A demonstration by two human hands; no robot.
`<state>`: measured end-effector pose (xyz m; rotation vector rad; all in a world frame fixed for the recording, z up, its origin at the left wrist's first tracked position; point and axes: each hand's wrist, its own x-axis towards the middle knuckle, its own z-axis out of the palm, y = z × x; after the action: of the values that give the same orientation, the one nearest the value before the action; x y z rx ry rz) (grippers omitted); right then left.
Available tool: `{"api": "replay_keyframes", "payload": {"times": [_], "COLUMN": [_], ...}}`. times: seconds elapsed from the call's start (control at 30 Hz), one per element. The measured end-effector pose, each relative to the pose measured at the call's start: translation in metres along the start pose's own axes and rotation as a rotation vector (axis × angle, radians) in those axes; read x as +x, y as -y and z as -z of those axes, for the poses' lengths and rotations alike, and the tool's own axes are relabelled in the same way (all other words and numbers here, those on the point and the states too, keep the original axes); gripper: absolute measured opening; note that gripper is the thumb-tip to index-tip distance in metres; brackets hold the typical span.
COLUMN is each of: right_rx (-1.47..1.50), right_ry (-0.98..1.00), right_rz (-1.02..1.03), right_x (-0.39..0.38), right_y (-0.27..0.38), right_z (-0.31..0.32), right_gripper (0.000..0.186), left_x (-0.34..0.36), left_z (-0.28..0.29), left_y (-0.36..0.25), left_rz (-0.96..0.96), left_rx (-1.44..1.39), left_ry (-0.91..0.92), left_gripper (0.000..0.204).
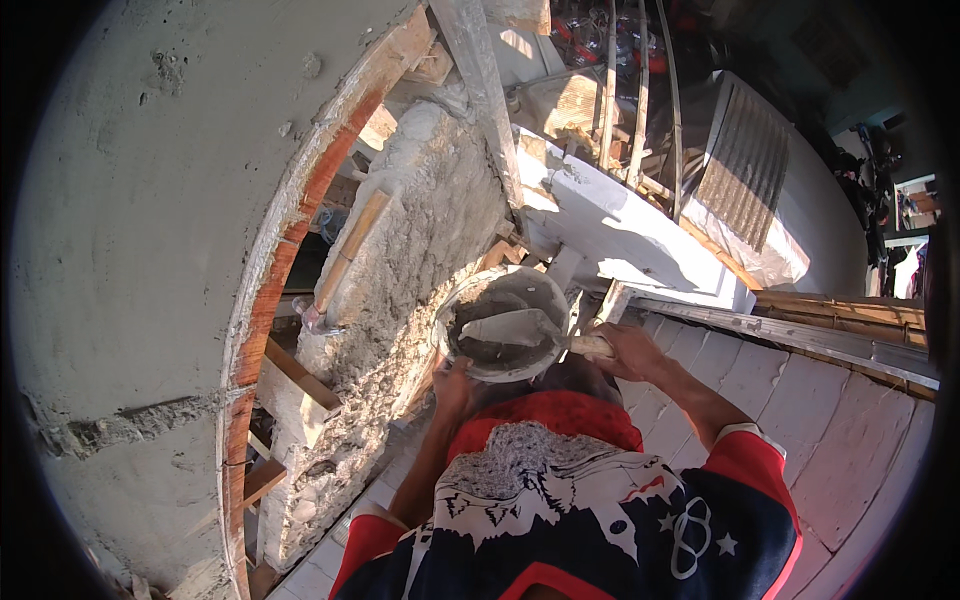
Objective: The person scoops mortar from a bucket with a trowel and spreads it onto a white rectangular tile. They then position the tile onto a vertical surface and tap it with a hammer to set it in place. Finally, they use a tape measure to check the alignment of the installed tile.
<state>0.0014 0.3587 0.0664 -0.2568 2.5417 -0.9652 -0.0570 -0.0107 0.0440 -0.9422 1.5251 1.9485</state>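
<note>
A round bucket (548,283) with a pale, mortar-smeared rim stands or is held in front of my body. Grey wet mortar (490,300) lies inside it. My left hand (453,386) grips the near left side of the rim, fingers closed. On the other side, my right hand (628,352) is wrapped round the handle of a trowel (507,327). Its broad, mortar-coated blade lies over the mortar within the bucket, pointing left. What supports the bucket from below is hidden.
To the left rises a smooth grey plastered wall (140,230) edged by a curved wooden board (262,300). A rough mortar-covered wall (400,220) stands beside it. Slanted timber (480,100) and a white panel (620,225) lie ahead. White block masonry (800,400) spreads to the right.
</note>
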Motion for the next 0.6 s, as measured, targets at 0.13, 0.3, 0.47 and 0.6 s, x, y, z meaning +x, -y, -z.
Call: {"api": "replay_keyframes", "payload": {"times": [0.13, 0.3, 0.47, 0.6], "right_rx": [0.216, -0.209, -0.097, 0.108], "right_ry": [-0.19, -0.7, -0.835, -0.835], "right_rz": [-0.317, -0.361, -0.518, -0.615], "right_x": [0.006, 0.069, 0.104, 0.086], "right_y": [-0.008, -0.027, -0.061, -0.085], "right_z": [0.016, 0.006, -0.048, -0.135], "right_gripper": [0.05, 0.05, 0.058, 0.06], "left_x": [0.025, 0.006, -0.007, 0.014], "left_z": [0.045, 0.028, 0.025, 0.066], "left_y": [0.049, 0.014, -0.005, 0.013], "left_rz": [-0.332, -0.044, 0.063, -0.088], "left_rx": [0.234, -0.142, -0.076, 0.165], "left_ry": [0.006, -0.048, -0.101, -0.003], "left_gripper": [0.037, 0.048, 0.043, 0.049]}}
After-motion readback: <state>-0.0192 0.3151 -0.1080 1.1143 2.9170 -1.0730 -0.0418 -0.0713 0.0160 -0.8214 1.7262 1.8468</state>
